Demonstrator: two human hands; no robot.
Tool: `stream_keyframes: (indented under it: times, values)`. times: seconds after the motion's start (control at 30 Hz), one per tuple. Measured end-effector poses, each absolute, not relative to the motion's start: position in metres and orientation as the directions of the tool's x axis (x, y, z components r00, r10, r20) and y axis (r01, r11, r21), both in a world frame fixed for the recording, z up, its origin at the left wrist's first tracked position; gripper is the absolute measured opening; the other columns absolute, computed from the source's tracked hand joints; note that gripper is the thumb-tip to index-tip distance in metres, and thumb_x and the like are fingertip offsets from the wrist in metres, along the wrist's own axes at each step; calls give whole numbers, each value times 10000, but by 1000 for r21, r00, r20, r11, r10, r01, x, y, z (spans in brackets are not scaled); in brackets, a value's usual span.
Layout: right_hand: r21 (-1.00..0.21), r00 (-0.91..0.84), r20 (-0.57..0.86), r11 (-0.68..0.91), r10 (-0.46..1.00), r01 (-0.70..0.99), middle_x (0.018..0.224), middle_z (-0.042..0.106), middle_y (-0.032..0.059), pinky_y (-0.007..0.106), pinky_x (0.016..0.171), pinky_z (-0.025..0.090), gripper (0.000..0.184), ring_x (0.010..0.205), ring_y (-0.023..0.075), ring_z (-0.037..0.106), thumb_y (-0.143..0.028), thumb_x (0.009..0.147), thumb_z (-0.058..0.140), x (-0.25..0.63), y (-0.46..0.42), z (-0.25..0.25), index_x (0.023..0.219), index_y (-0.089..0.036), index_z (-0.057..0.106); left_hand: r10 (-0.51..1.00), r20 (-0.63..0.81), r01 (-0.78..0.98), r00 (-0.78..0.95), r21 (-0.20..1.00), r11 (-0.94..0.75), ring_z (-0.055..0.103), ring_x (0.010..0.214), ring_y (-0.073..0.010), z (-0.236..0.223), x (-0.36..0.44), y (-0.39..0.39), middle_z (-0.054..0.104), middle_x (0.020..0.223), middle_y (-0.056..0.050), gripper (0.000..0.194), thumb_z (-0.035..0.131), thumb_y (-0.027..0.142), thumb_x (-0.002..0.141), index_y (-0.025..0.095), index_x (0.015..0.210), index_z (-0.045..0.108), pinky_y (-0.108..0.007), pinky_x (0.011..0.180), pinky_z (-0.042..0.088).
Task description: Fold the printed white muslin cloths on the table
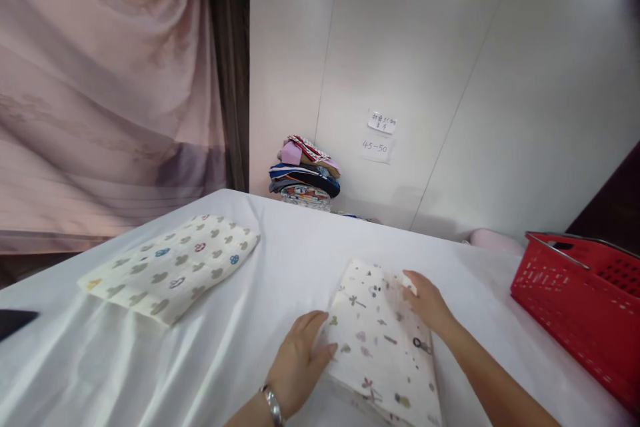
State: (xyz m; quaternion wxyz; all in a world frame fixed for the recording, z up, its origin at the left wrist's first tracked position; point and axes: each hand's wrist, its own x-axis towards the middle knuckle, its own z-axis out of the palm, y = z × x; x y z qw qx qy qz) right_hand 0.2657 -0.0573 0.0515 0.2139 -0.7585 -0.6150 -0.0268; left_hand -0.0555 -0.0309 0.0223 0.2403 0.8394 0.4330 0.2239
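A folded white cloth with small printed figures (383, 340) lies on the white table cover (280, 260) in front of me. My left hand (300, 360), with a bracelet at the wrist, rests flat beside the cloth's left edge, fingers stretched toward it. My right hand (425, 300) lies on the cloth's upper right part, fingers stretched flat on the fabric. Another folded cloth, white with grey cloud shapes (173, 267), sits to the left, apart from both hands.
A red plastic basket (585, 307) stands at the table's right edge. A stack of folded colourful cloths (306, 170) sits at the back against the white wall, below two paper notes (379, 135). A pink curtain (100, 80) hangs at the left.
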Motion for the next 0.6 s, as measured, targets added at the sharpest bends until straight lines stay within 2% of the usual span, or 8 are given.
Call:
stream_keyframes:
  times: [0.07, 0.13, 0.27, 0.37, 0.47, 0.53, 0.6]
  values:
    - [-284, 128, 310, -37, 942, 958, 1329, 426, 66, 451, 992, 330, 467, 1231, 263, 366, -400, 836, 392, 238, -90, 51, 1272, -239, 441, 742, 175, 560, 647, 552, -618, 316, 1256, -259, 21, -55, -35, 359, 1379, -9, 513, 462, 430, 785, 312, 1281, 405, -427, 1033, 300]
    - [-240, 24, 291, 48, 957, 969, 1394, 321, 13, 475, 1012, 310, 507, 1272, 263, 294, -412, 834, 412, 216, -122, 42, 1328, -333, 333, 660, 126, 510, 740, 534, -674, 277, 1280, -261, 19, -55, -37, 305, 1404, 7, 522, 452, 448, 795, 341, 1300, 378, -454, 1058, 253]
    - [-123, -190, 255, 227, 948, 966, 1350, 346, -17, 526, 915, 416, 682, 1188, 299, 402, -454, 767, 507, 202, -163, 9, 1333, -483, 127, 624, 99, 502, 775, 505, -702, 293, 1273, -260, 19, -56, -37, 283, 1410, -14, 513, 406, 444, 824, 318, 1320, 358, -460, 1056, 254]
    - [12, -243, 362, 256, 900, 967, 1290, 412, 19, 534, 789, 498, 750, 1098, 320, 484, -462, 753, 514, 208, -176, -11, 1348, -455, 58, 634, 106, 523, 766, 469, -711, 300, 1268, -271, 24, -58, -40, 295, 1406, -32, 500, 424, 406, 821, 295, 1307, 384, -472, 1042, 268]
    - [146, -323, 480, 289, 815, 946, 1167, 543, 42, 473, 672, 554, 795, 974, 309, 576, -466, 748, 523, 215, -188, -22, 1369, -407, 31, 619, 173, 515, 766, 411, -752, 271, 1278, -293, 29, -62, -48, 296, 1410, -20, 476, 497, 390, 784, 321, 1252, 439, -510, 1032, 255]
    - [207, -377, 516, 315, 769, 926, 1111, 593, 33, 420, 657, 566, 771, 927, 280, 609, -406, 762, 515, 217, -197, -24, 1378, -389, 51, 562, 236, 463, 793, 366, -807, 278, 1274, -296, 28, -64, -53, 315, 1403, -4, 482, 564, 363, 744, 347, 1215, 460, -520, 1037, 235]
    - [228, -385, 536, 309, 751, 923, 1110, 605, 23, 391, 691, 563, 734, 933, 257, 615, -306, 766, 499, 217, -206, -23, 1383, -375, 106, 508, 286, 411, 813, 336, -848, 346, 1237, -266, 26, -65, -55, 392, 1360, 10, 449, 569, 297, 746, 360, 1181, 476, -490, 1039, 248]
